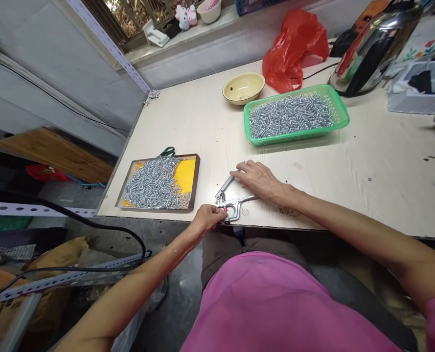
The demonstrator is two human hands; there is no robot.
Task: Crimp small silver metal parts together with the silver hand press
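A silver metal pliers-like tool with two spread handles, a spring and a rounded jaw lies at the table's front edge. My left hand is closed in a pinch right at the jaw, near a small red part. What sits between its fingertips is too small to make out. Over the upper handle lies my right hand, fingers curled on its end. To the left, a shallow brown-edged tray with a yellow bottom holds many small silver spring-like metal pieces.
A green plastic basket full of similar pieces stands behind my right hand. Beyond are a cream bowl, a red plastic bag and an electric kettle. Green-handled scissors poke out behind the tray.
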